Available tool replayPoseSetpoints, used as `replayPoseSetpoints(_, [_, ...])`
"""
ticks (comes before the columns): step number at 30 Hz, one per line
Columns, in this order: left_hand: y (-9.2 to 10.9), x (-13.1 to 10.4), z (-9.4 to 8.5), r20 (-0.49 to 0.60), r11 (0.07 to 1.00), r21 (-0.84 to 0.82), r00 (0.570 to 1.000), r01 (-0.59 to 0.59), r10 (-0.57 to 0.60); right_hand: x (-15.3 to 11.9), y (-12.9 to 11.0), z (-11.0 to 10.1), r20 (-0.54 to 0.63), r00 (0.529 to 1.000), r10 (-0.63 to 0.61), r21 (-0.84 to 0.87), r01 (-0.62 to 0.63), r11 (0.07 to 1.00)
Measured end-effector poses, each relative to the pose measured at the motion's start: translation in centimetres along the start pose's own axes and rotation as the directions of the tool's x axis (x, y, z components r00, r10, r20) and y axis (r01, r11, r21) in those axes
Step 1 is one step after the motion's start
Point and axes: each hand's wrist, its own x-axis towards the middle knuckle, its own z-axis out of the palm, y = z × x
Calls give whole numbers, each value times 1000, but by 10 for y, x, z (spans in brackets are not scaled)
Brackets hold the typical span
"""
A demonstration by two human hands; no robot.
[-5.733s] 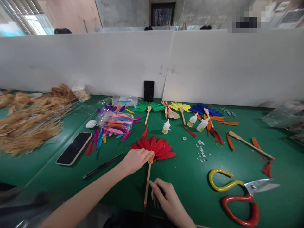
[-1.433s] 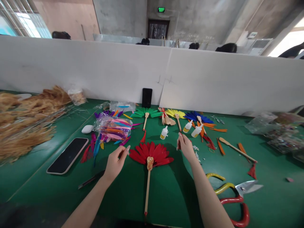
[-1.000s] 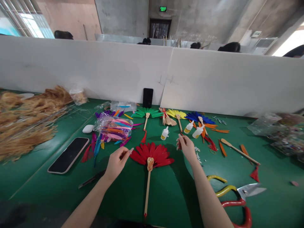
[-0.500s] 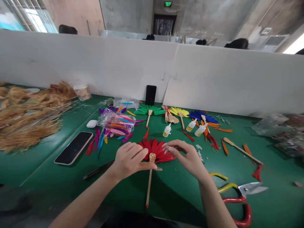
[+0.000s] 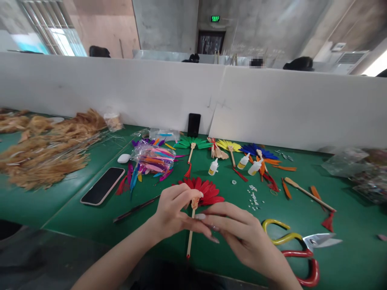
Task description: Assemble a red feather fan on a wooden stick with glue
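A red feather fan point(image 5: 208, 191) with a wooden handle point(image 5: 190, 245) lies in front of me. My left hand point(image 5: 178, 211) pinches the fan around its carved wooden centre point(image 5: 195, 202), forefinger on top and thumb lower across the handle. Close by on the right, my right hand point(image 5: 242, 231) has its fingers drawn together, their tips meeting near the left thumb and the handle. Whatever they may hold is hidden. Beyond the fan stand small glue bottles point(image 5: 213, 166), and little white beads point(image 5: 253, 197) lie scattered to the right.
Red-and-yellow-handled scissors point(image 5: 311, 253) lie at right, dark tweezers point(image 5: 136, 209) and a phone point(image 5: 103, 186) at left. Behind are green point(image 5: 193, 141), yellow point(image 5: 229, 145) and blue point(image 5: 258, 151) fans and bagged feathers point(image 5: 154, 158). A white partition point(image 5: 151, 92) bounds the table.
My right hand has come down from the red feathers to the handle beside my left thumb. My left forefinger now presses on the carved centre. The view has tilted up slightly.
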Motion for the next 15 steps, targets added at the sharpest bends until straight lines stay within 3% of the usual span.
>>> replayPoseSetpoints(2, [3, -5, 4, 61, 973, -156, 985, 170, -162, -2, -4, 2, 2, 1000, 0, -54, 0, 999])
replayPoseSetpoints(4, [5, -11, 8, 168, 889, -309, 940, 337, -298, -4, -7, 4, 1, 1000, -3, -107, 3, 994])
replayPoseSetpoints(8, [11, -20, 19, 441, 580, -538, 791, 612, -425, -7, -9, 8, -33, 998, -47, -177, 41, 983])
replayPoseSetpoints(11, [13, -25, 25, 532, 392, -626, 737, 674, -418, -7, -8, 12, -77, 995, -67, -202, 50, 978])
replayPoseSetpoints(15, [14, -30, 28, 560, 269, -657, 695, 704, -451, -5, -7, 16, -95, 993, -70, -215, 49, 975])
